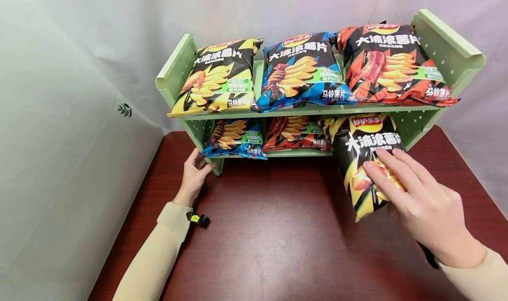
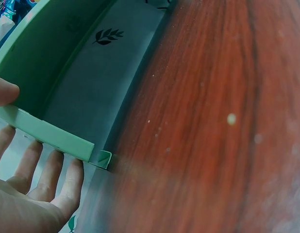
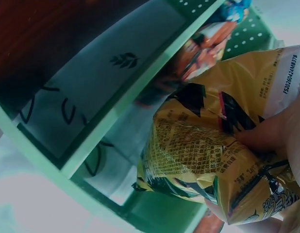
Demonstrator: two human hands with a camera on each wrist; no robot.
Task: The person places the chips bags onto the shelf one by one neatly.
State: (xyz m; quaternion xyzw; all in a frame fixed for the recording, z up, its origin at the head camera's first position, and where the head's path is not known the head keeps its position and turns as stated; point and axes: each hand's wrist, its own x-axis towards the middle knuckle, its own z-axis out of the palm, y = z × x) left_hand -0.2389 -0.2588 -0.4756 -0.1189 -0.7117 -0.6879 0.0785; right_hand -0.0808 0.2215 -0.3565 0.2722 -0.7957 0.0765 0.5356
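My right hand (image 1: 434, 210) holds a black-and-yellow bag of potato chips (image 1: 359, 153), fingers over its printed front. In the right wrist view the thumb presses the bag's crinkled yellow back. The bag's top overlaps the right end of the lower tier of a green two-tier shelf (image 1: 171, 78), and its bottom tilts out toward me. With my left hand (image 1: 193, 177) I grip the lower left side of the shelf; in the left wrist view the thumb (image 2: 5, 92) lies on one face of the green side edge, the fingers on the other.
On the upper tier stand a yellow bag (image 1: 216, 78), a blue bag (image 1: 303, 72) and a red bag (image 1: 393, 67). Below them lie another blue bag (image 1: 236, 138) and another red bag (image 1: 295, 133). A dark red wooden table (image 1: 254, 230) bears the shelf, with pale curtains (image 1: 87, 94) around.
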